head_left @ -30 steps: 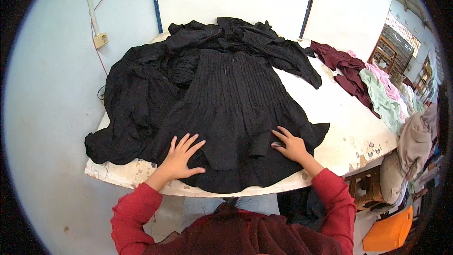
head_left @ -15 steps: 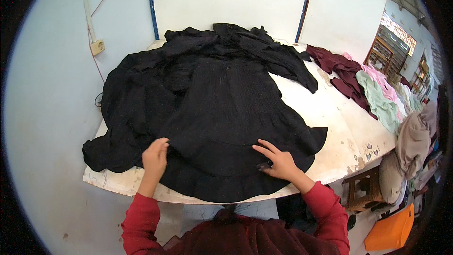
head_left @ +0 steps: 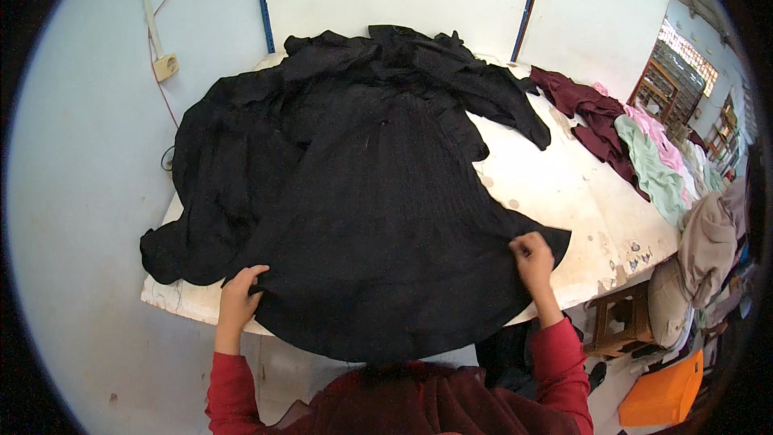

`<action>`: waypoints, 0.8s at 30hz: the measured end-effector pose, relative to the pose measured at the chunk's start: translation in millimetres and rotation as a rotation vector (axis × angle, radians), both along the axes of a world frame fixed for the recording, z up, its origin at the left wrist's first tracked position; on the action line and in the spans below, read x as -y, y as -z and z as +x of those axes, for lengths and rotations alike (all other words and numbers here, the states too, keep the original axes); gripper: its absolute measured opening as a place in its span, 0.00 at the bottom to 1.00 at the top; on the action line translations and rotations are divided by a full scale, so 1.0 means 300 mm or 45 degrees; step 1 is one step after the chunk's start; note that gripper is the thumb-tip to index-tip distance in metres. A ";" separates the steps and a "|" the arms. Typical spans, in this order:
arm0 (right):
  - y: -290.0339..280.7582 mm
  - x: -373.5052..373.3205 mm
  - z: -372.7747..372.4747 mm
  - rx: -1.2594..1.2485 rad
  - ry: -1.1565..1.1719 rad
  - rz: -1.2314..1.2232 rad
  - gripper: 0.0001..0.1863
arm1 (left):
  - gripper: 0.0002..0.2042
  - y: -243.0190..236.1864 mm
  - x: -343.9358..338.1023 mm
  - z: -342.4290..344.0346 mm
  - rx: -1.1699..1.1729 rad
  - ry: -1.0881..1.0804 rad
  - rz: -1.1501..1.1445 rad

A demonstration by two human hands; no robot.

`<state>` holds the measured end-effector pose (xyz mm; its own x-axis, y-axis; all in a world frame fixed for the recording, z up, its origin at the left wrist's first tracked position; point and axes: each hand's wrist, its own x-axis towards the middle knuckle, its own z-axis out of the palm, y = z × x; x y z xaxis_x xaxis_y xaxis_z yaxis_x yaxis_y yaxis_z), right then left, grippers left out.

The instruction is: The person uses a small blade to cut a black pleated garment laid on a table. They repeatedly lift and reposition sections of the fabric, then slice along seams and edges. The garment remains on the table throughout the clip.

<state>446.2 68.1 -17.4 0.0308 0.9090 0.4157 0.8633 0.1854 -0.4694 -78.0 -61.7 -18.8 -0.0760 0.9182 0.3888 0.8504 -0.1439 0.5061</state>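
A black pleated garment [head_left: 378, 250] lies spread on the white worktable [head_left: 604, 225], its curved hem hanging over the front edge. At its lower left, my left hand [head_left: 241, 294] pinches the fabric edge. My right hand [head_left: 534, 262] has its fingers closed on the garment's right side. Behind and to the left, more black clothing [head_left: 217, 161] is heaped, partly under or against the pleated piece.
Maroon [head_left: 600, 133], pink and pale green clothes lie along the table's right side. A beige cloth [head_left: 704, 238] hangs at the right end, near a stool [head_left: 616, 326] and orange bin [head_left: 660, 387]. A white board backs the table; a socket [head_left: 167, 66] is on the left wall.
Both hands went from spread fingers to closed grips and moved apart, the left down and leftward, the right outward. The garment's front is now pulled wider and further over the table edge.
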 end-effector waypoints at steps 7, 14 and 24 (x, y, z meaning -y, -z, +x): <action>-0.059 -0.138 0.110 0.010 0.314 0.210 0.11 | 0.29 0.049 0.013 0.051 -0.211 0.068 0.254; -0.153 0.181 -0.334 -0.198 -0.934 -0.196 0.22 | 0.32 0.034 0.039 0.084 -0.019 -0.141 0.232; -0.046 0.245 -0.503 0.095 -1.365 -0.340 0.16 | 0.27 0.048 0.009 0.063 0.182 -0.296 0.208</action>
<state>295.3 -5.6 -3.7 -0.8429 0.5103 0.1704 0.3438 0.7545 -0.5590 -59.1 -64.4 -33.3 -0.3414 0.7962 0.4995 0.7918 -0.0428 0.6093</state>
